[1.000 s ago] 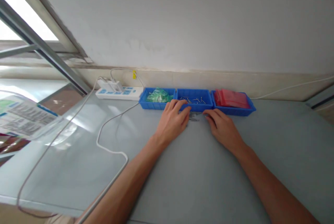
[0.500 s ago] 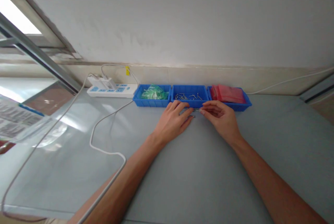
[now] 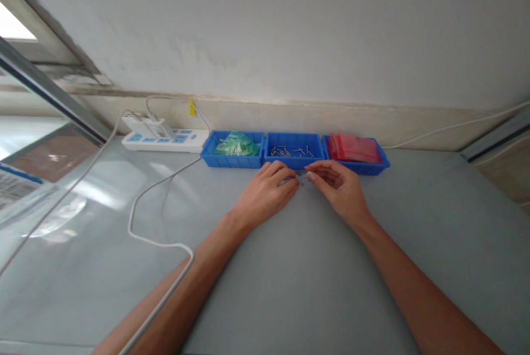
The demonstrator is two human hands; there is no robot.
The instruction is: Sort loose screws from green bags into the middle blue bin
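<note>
Both of my hands lie on the grey table (image 3: 290,266) just in front of the middle blue tray (image 3: 295,160). My left hand (image 3: 265,192) is curled, its fingertips gathered at a small pile of metal screws (image 3: 301,175). My right hand (image 3: 339,186) meets it from the right, thumb and fingers pinched around the same screws. The middle tray holds several loose screws. A left blue tray (image 3: 232,159) holds green bags, and a right blue tray (image 3: 364,165) holds red bags.
A white power strip (image 3: 165,141) with a plugged adapter lies left of the trays by the wall. A white cable (image 3: 157,222) loops across the table toward me. A clear plastic sheet (image 3: 37,206) sits at the left edge.
My right hand has slid left and closed on the screws, meeting my left hand. The view has shifted, so the trays sit further left and higher.
</note>
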